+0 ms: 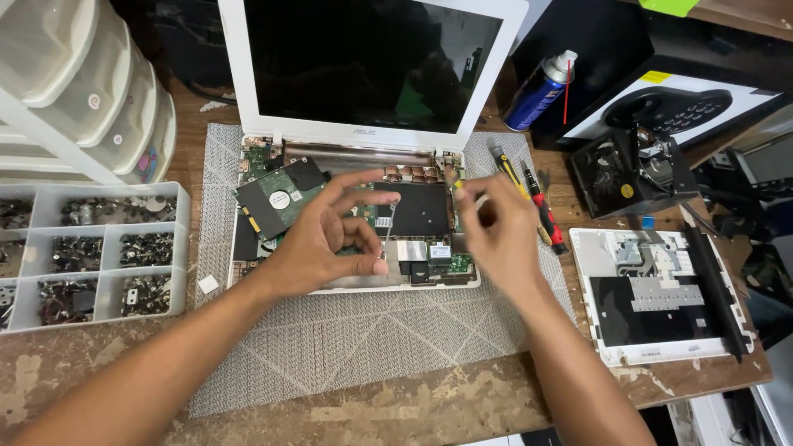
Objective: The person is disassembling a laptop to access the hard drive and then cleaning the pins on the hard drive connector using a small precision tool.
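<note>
One opened white laptop (363, 165) lay on one grey woven mat (363, 339), and one drive (279, 196) rested tilted across its exposed inside. Two hands worked over it: the left hand (330, 235) and the right hand (496, 235). Two screwdrivers (533, 202) lay side by side to the right of the laptop, though the right hand hid their lower ends. One blue spray can (541, 91) stood behind them. One removed keyboard cover (661, 297) lay face down at the right. One clear parts tray (87, 252) sat at the left, and one set of plastic drawers (78, 91) stood behind it.
</note>
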